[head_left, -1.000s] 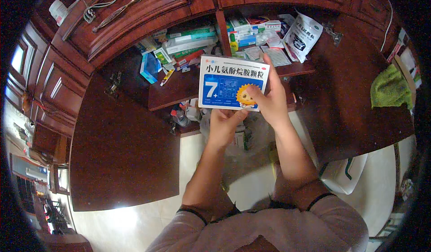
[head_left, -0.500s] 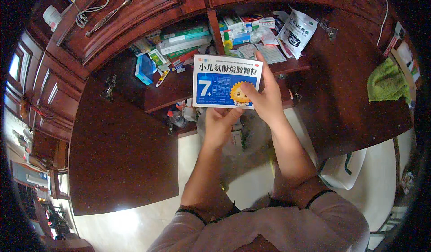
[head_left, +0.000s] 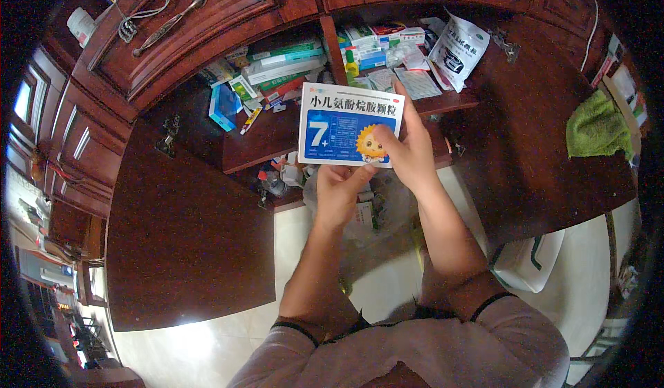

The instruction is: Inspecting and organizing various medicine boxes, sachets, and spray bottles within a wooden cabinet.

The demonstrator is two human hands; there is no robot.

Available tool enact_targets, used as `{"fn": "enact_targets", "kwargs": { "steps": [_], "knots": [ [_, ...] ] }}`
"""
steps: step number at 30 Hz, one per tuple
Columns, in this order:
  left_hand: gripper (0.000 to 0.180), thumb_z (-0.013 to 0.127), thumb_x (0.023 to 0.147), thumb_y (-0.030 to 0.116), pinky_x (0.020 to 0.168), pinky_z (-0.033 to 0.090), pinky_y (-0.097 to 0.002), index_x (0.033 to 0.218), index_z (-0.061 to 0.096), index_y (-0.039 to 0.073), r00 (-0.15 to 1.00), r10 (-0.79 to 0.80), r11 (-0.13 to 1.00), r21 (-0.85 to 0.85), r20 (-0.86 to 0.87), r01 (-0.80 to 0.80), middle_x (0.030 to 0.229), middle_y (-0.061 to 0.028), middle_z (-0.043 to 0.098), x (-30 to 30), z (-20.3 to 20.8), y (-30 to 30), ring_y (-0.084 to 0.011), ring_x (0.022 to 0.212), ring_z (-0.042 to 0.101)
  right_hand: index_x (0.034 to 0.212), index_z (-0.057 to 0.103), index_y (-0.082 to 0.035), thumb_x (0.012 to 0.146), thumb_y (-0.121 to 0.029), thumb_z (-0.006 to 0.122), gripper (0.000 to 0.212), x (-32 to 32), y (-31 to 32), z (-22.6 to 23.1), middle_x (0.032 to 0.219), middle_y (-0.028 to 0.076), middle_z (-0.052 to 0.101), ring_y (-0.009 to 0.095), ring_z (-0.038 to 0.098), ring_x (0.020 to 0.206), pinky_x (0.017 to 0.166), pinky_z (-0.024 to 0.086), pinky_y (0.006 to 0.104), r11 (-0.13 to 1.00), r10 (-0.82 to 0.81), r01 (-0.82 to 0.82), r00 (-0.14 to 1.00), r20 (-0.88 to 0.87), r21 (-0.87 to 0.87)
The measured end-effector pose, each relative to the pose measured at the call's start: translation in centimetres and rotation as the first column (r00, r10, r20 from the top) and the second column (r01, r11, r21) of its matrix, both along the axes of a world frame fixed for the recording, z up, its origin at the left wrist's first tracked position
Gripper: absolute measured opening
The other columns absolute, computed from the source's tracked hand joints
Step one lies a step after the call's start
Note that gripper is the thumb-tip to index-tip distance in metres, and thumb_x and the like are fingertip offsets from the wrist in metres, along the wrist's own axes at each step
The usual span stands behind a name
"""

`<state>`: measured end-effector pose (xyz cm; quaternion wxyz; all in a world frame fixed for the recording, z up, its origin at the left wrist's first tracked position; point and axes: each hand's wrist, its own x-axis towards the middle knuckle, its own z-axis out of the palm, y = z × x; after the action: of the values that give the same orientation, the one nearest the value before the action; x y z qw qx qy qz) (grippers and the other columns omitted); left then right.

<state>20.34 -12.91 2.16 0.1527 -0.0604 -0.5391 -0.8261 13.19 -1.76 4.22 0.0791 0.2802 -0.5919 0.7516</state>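
Observation:
Both hands hold a white and blue medicine box (head_left: 339, 135) with a yellow cartoon lion on its front. My left hand (head_left: 339, 194) grips its bottom edge, thumb on the front and the other fingers hidden behind. My right hand (head_left: 413, 149) wraps around the right side, its thumb pressed on the front near the lion. Behind the box, a cabinet shelf (head_left: 256, 144) carries several medicine boxes (head_left: 287, 66) on the left. On the right of the shelf lie more packets, a small yellow-green bottle (head_left: 351, 63) and a white pouch (head_left: 458, 52).
Open dark wooden doors (head_left: 187, 236) flank the shelf on both sides. Beneath my hands is a translucent plastic bag (head_left: 391, 215) with packages in it. A green cloth (head_left: 600, 125) hangs at the right, above a white container (head_left: 531, 260) on the floor. A white bottle (head_left: 81, 25) stands upper left.
The box has shifted very slightly to the right in my hands' grip. Otherwise my hands and the shelf's contents look the same.

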Motion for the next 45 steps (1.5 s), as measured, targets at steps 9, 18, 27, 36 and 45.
{"fn": "enact_targets", "kwargs": {
  "steps": [9, 18, 27, 36, 45],
  "knots": [
    [0.035, 0.07, 0.07, 0.005, 0.074, 0.048, -0.0289, 0.101, 0.058, -0.002, 0.899, 0.338, 0.732, -0.524, -0.277, -0.436, 0.089, -0.0086, 0.065, 0.1, -0.5, 1.3, -0.015, 0.08, 0.061, 0.125, 0.04, -0.005, 0.096, -0.023, 0.031, 0.036, 0.3, -0.8, 0.2, 0.11, 0.008, 0.054, 0.014, 0.055, 0.098, 0.083, 0.044, 0.0267, 0.862, 0.373, -0.134, 0.822, 0.431, -0.489],
    [0.043, 0.07, 0.068, 0.004, 0.081, 0.045, -0.0299, 0.106, 0.052, -0.002, 0.898, 0.365, 0.711, -0.549, -0.246, -0.439, 0.1, -0.0114, 0.059, 0.0, -0.3, 2.3, -0.0195, 0.091, 0.057, 0.114, 0.048, -0.005, 0.095, -0.031, 0.032, 0.036, -1.6, -0.6, -1.8, 0.103, 0.009, 0.058, 0.015, 0.059, 0.09, 0.076, 0.048, 0.0293, 0.855, 0.43, -0.097, 0.682, 0.591, -0.509],
    [0.126, 0.085, 0.041, 0.047, 0.1, 0.028, -0.0421, 0.137, 0.017, 0.003, 0.892, 0.134, 0.773, -0.517, -0.433, -0.367, 0.138, -0.0173, 0.028, 1.6, 4.4, -0.9, -0.028, 0.127, 0.029, 0.119, 0.045, -0.004, 0.095, -0.041, 0.022, 0.05, -0.7, -1.5, -3.5, 0.104, 0.01, 0.059, 0.021, 0.06, 0.092, 0.079, 0.051, 0.0376, 0.51, 0.859, -0.529, 0.356, 0.368, -0.678],
    [0.124, 0.087, 0.044, 0.036, 0.104, 0.022, -0.0409, 0.138, 0.012, 0.004, 0.907, -0.002, 0.719, -0.631, -0.421, -0.291, 0.14, -0.022, 0.023, 2.5, 4.1, -3.3, -0.0322, 0.13, 0.025, 0.11, 0.052, -0.005, 0.089, -0.03, 0.044, 0.034, 2.9, -4.8, -2.6, 0.078, 0.005, 0.058, 0.015, 0.058, 0.066, 0.059, 0.049, 0.025, 0.823, 0.533, -0.24, 0.637, 0.557, -0.514],
    [0.087, 0.071, 0.061, 0.004, 0.095, 0.037, -0.0393, 0.133, 0.023, 0.004, 0.921, 0.066, 0.779, -0.557, -0.384, -0.288, 0.12, -0.0231, 0.049, 2.9, 4.2, -3.0, -0.0298, 0.112, 0.049, 0.123, 0.04, -0.009, 0.093, -0.047, 0.021, 0.051, 0.9, -4.5, -4.0, 0.119, 0.01, 0.049, 0.021, 0.047, 0.111, 0.096, 0.037, 0.0354, 0.695, 0.633, -0.182, 0.612, 0.473, -0.695]
  ]
}}
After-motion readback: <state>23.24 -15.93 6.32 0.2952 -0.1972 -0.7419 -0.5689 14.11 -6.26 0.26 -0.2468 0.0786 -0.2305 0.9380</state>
